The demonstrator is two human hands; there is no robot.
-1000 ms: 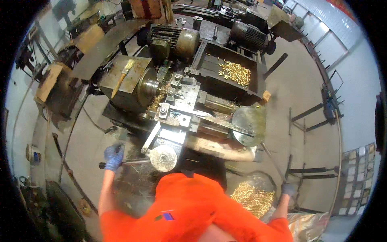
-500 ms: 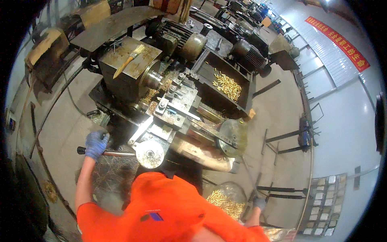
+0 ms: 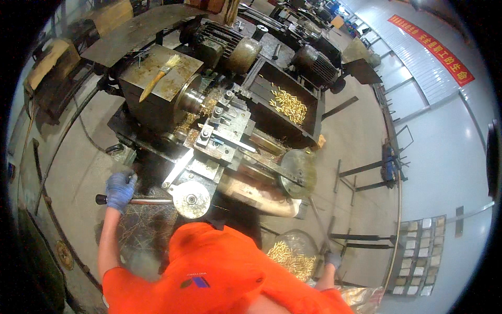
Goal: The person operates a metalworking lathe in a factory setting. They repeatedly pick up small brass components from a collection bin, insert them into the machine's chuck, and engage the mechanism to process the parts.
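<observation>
In the head view, the gloved left hand is wrapped tight around the long lever handle, which runs to the round hub at the front of the lathe. Doing this well likely means a steady, firm pull. The gloved right hand hangs low beside the bowl of brass pieces; whether its fingers hold anything cannot be told.

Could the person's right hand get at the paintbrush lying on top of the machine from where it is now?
Probably not: the right hand is low beside the bin of brass parts, while the paintbrush lies on the far left of the machine.
</observation>
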